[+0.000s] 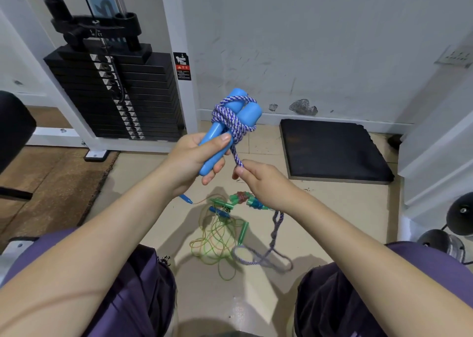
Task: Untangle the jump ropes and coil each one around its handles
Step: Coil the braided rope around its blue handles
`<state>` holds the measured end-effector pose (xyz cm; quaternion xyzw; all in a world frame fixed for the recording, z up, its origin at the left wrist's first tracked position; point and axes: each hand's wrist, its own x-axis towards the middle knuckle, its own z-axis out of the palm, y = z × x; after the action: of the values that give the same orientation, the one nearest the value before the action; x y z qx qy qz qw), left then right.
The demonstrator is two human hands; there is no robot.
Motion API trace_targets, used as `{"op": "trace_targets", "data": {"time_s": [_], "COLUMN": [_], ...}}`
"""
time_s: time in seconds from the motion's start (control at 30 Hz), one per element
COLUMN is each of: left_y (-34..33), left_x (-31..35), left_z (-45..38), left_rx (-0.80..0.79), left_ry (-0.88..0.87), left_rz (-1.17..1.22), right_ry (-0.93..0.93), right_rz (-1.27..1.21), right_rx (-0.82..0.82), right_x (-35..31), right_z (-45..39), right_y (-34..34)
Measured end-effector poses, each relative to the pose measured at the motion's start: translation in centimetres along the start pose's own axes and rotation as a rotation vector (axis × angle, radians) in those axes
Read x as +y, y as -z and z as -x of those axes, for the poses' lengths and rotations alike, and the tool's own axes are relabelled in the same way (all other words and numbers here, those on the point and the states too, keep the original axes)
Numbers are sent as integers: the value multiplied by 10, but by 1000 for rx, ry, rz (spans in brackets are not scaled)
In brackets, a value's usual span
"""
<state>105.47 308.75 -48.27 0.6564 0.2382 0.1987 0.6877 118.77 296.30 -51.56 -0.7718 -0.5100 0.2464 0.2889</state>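
Observation:
My left hand (197, 157) grips two light-blue handles (245, 111) held side by side and pointing up and away. A purple-and-white braided rope (231, 122) is wound several turns round their upper part. My right hand (263, 180) pinches this rope just below the handles. The rope's loose end (263, 257) hangs past my right wrist and loops on the floor. On the tiles between my knees lies a tangle of thin green and orange ropes (217, 242) with small green and blue handles (243, 231).
A black weight stack (120, 98) in a white frame stands at the back left. A dark mat (332, 149) lies against the wall at the right. Dark round weights (460, 216) sit at the far right. Brown matting (51, 175) covers the floor at left.

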Motion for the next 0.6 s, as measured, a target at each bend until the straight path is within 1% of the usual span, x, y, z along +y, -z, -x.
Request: {"op": "trace_targets", "data": {"time_s": [0.07, 0.17, 0.23, 0.3, 0.37, 0.47, 0.53, 0.6], "left_y": [5, 13, 15, 16, 14, 7, 1, -2], "left_x": [-3, -6, -8, -10, -12, -11, -8, -4], "left_z": [-3, -8, -12, -14, -14, -8, -2, 2], "left_rx": [74, 143, 178, 190, 125, -87, -275, -381], "left_ry": [23, 38, 51, 75, 108, 156, 165, 169], "left_rz": [-39, -152, -232, -308, -389, -517, -489, -479], "right_ry": [27, 126, 185, 233, 260, 242, 232, 225], "right_rz": [95, 274, 277, 214, 129, 17, -29, -47], "right_rx": [9, 89, 139, 155, 165, 201, 226, 240], "right_x": [-7, -16, -18, -19, -20, -18, -12, -7], "right_z": [2, 5, 7, 11, 14, 14, 11, 9], "right_y": [0, 13, 25, 35, 44, 54, 59, 63]}}
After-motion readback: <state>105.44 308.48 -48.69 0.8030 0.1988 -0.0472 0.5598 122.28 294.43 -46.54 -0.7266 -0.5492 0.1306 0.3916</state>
